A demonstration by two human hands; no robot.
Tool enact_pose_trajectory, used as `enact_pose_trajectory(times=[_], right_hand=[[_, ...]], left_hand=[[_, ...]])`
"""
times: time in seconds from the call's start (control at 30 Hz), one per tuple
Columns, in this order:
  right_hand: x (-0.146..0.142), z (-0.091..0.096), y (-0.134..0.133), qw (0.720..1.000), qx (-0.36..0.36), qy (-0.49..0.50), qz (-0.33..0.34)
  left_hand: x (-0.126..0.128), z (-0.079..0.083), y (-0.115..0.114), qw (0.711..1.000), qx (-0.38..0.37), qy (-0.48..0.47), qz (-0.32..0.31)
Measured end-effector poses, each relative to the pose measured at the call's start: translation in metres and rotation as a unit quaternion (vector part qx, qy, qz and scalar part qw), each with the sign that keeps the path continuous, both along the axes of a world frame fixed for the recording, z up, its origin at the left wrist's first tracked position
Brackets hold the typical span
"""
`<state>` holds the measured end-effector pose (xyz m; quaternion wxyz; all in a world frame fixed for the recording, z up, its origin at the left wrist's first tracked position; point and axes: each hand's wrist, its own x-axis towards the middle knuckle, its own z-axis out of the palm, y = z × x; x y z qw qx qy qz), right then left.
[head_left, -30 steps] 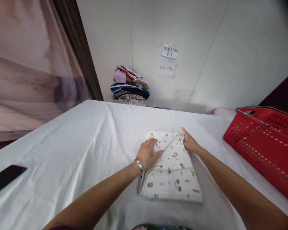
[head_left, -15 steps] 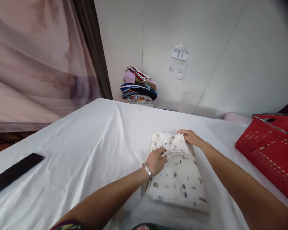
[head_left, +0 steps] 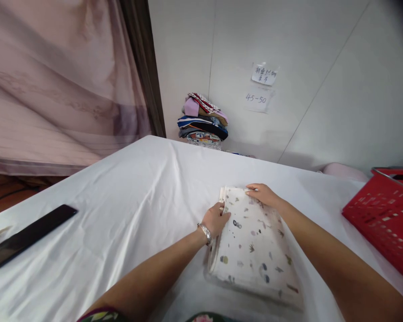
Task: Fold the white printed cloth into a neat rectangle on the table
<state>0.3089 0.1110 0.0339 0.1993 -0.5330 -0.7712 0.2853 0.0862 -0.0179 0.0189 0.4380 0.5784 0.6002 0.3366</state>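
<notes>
A folded white cloth (head_left: 255, 246) with small coloured prints lies on the white-covered table (head_left: 127, 210). My left hand (head_left: 216, 219), with a silver bracelet on the wrist, grips the cloth's left edge with curled fingers. At the cloth's far edge, my right hand (head_left: 262, 195) rests with its fingers bent and pressed down on the top layer. The folded layers show as a stack along the far left corner.
A red plastic basket (head_left: 383, 223) stands at the right. A dark flat phone-like object (head_left: 27, 236) lies at the table's left edge. A pile of folded clothes (head_left: 203, 120) sits against the back wall under paper notes (head_left: 260, 85). A pink curtain (head_left: 60, 80) hangs at left.
The raised flap of the cloth has been laid flat. My left hand slid to the cloth's left edge and my right hand to its far edge. The view has shifted left.
</notes>
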Motion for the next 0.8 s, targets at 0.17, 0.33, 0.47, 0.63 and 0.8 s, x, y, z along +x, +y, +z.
enact_pose_trajectory(times=[0.17, 0.33, 0.47, 0.63, 0.8], right_hand=[[-0.02, -0.002, 0.002, 0.999, 0.02, -0.019, 0.036], [-0.044, -0.005, 0.005, 0.997, 0.045, -0.024, 0.066], [-0.058, -0.01, 0.005, 0.995, 0.066, -0.013, 0.076], [-0.067, -0.016, 0.004, 0.996, 0.079, 0.008, 0.044], [-0.071, -0.018, 0.005, 0.997, 0.07, 0.034, 0.009]], left_hand=[[0.002, 0.005, -0.001, 0.991, 0.021, 0.13, 0.018], [0.004, 0.002, -0.001, 0.978, 0.028, 0.208, 0.014], [0.002, -0.002, 0.0, 0.98, 0.022, 0.197, 0.014], [0.0, -0.003, 0.002, 0.983, 0.015, 0.181, 0.015], [0.001, -0.006, 0.001, 0.984, 0.025, 0.176, 0.013]])
